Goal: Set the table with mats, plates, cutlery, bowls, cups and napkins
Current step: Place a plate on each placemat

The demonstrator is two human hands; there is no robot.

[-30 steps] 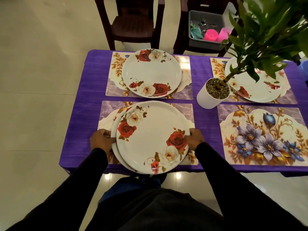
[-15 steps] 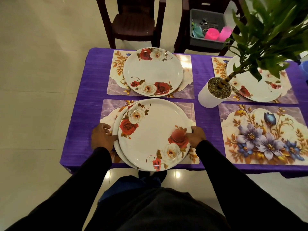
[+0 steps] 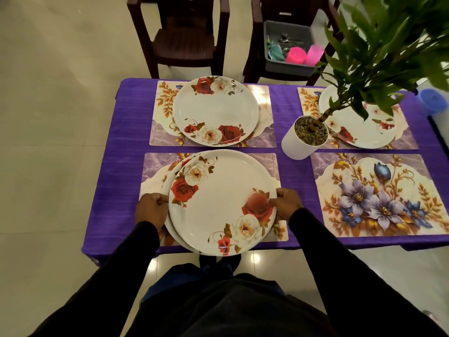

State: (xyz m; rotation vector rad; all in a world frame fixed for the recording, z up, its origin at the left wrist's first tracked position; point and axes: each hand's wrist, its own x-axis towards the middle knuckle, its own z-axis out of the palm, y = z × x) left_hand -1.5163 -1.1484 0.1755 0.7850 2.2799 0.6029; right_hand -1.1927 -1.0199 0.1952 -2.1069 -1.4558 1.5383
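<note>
**plate_newbie:** How do those 2 stacked round white plates with red and cream roses (image 3: 218, 203) handle? They're on the near-left placemat, hanging a bit over the front edge of the desk with the purple cloth (image 3: 116, 166).

**tablesetter42:** My guess is they're rigid, glossy and a bit slick, and they'd chip or crack if dropped, though I can't tell melamine from ceramic. They're probably light enough to lift 1 at a time. Grab them at opposite rims, which is what's happening here. The left hand (image 3: 151, 210) is at the left rim with its fingers curled around the edge. It seems to have the lower plate, which pokes out on that side. The right hand (image 3: 286, 203) pinches the right rim of the top plate, thumb on the painted rose.

**plate_newbie:** Can you count things, left to right?

**tablesetter42:** There are 4 rectangular floral placemats. The near-left mat (image 3: 155, 171) holds the stack of 2. The far-left mat (image 3: 165, 105) has 1 rose plate (image 3: 216, 110). The far-right mat (image 3: 306, 98) has 1 more plate (image 3: 369, 132), partly hidden by the white cylindrical pot with pebbles and a leafy green plant (image 3: 301, 142). The near-right mat with blue and lilac flowers (image 3: 379, 195) has no plate. That makes 4 plates showing, so I reckon the top 1 belongs on that mat.

Behind the desk are 2 dark brown plastic chairs (image 3: 182, 45). The right 1 carries 1 grey tub (image 3: 286, 66) with 2 pink cups (image 3: 303, 54), something teal and some metal bits, maybe cutlery, too small to count.
</note>
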